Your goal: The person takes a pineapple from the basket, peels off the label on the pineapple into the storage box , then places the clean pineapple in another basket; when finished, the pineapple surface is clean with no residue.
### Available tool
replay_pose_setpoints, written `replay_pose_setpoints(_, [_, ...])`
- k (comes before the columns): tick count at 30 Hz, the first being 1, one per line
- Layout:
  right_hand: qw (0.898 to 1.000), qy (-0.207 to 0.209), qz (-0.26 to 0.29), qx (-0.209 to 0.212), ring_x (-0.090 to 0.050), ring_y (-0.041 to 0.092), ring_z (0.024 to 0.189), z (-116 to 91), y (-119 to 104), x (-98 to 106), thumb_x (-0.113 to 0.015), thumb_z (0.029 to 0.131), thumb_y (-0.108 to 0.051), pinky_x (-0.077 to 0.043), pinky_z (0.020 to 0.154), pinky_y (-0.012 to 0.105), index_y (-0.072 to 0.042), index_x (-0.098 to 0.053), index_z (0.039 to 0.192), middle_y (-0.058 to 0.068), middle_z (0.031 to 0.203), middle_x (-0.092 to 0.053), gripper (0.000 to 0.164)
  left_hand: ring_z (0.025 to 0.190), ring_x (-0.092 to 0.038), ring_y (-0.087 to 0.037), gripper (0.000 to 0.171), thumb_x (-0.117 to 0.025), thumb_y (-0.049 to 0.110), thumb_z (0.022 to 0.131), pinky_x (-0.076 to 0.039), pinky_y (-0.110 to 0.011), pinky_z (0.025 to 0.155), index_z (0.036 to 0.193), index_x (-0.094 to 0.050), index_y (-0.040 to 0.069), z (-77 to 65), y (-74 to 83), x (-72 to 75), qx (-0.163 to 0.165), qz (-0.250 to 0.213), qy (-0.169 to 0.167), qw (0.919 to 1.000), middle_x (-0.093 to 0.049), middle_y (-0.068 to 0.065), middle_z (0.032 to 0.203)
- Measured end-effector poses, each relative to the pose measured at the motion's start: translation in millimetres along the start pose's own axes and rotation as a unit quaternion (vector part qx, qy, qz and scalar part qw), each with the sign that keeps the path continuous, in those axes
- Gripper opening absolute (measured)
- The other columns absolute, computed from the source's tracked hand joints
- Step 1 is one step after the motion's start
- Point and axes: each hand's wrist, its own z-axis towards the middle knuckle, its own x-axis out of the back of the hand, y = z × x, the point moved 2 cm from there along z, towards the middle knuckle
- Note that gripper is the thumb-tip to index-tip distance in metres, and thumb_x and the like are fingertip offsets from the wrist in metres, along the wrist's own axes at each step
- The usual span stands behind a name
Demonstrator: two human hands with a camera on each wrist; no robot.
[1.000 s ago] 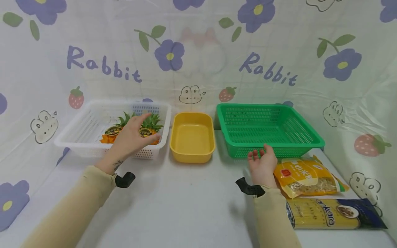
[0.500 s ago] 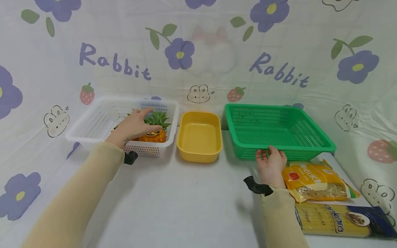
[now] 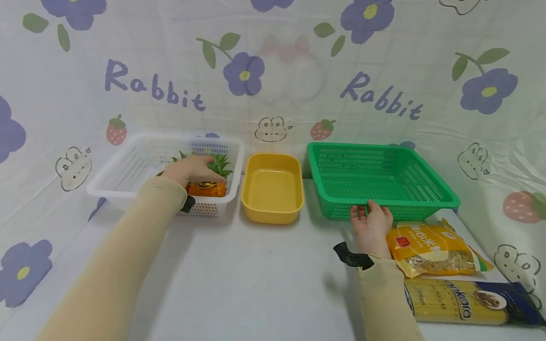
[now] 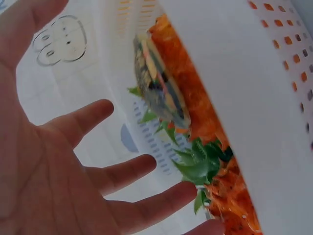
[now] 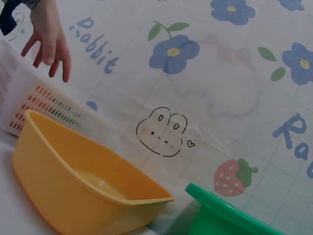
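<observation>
Left grip (image 3: 193,169) is spread over the pineapples (image 3: 208,189) in the white perforated basket (image 3: 106,193); right grip (image 3: 372,228), loosely spread, sits at the green basket's (image 3: 420,205) front, contact unclear.

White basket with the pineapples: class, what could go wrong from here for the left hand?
The left hand's fingers are spread, so a loose grasp might let a pineapple slip. The fruits lie close together, so lifting one could drag its neighbour. The white basket has raised sides, so a low lift might bump its rim.
</observation>
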Motion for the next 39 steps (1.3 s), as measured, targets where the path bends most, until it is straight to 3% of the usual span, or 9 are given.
replay_pose_setpoints(10, [1.000,-0.004,-0.008,-0.003,-0.037,0.019,0.080,0.0,-3.2,1.1,-0.049,0.085,-0.004,-0.040,0.069,0.029,-0.027,-0.026,0.112,0.001,0.098,-0.034,0.042,0.123,-0.025,-0.036,0.092,-0.064,0.058,0.062,-0.030,-0.054,0.092,0.137,-0.023,0.023,12.3,13.4,-3.7,0.015,0.048,-0.079,0.9956,-0.023,-0.014,0.140])
replay_pose_setpoints(15, [1.000,-0.003,-0.008,0.000,-0.038,0.019,0.080,1.0,-2.6,2.2,-0.050,0.085,-0.003,-0.041,0.069,0.029,-0.026,-0.027,0.110,0.001,0.097,-0.035,0.041,0.121,-0.026,-0.035,0.091,-0.071,0.053,0.057,-0.034,-0.052,0.088,0.135,-0.028,0.030,7.8,16.1,-3.4,0.046,0.022,-0.086,0.9950,-0.022,-0.014,0.141])
replay_pose_setpoints(20, [1.000,-0.003,-0.002,-0.001,-0.038,0.018,0.078,2.6,-2.3,3.2,-0.050,0.085,-0.002,-0.041,0.068,0.030,-0.024,-0.027,0.108,0.002,0.096,-0.036,0.040,0.115,-0.030,-0.034,0.084,-0.073,0.043,0.059,-0.040,-0.047,0.080,0.132,-0.032,0.034,3.1,18.5,-3.3,0.072,0.003,-0.083,0.9940,-0.022,-0.016,0.139])
replay_pose_setpoints(28, [1.000,-0.011,-0.013,0.001,-0.038,0.019,0.078,3.8,-2.9,2.4,-0.049,0.085,-0.003,-0.042,0.065,0.030,-0.024,-0.027,0.112,0.002,0.097,-0.035,0.041,0.094,-0.039,-0.028,0.077,-0.073,0.025,0.062,-0.043,-0.033,0.063,0.129,-0.036,0.029,13.5,18.6,-6.9,0.050,0.074,-0.077,0.9931,-0.038,-0.012,0.129])
replay_pose_setpoints(39, [1.000,-0.009,-0.011,-0.003,-0.037,0.019,0.080,2.9,-4.6,3.4,-0.049,0.085,-0.003,-0.042,0.069,0.030,-0.024,-0.027,0.112,0.002,0.097,-0.036,0.041,0.096,-0.040,-0.027,0.072,-0.070,0.024,0.065,-0.040,-0.037,0.070,0.129,-0.038,0.025,14.2,17.1,-9.2,0.003,0.091,-0.074,0.9931,-0.039,-0.012,0.129])
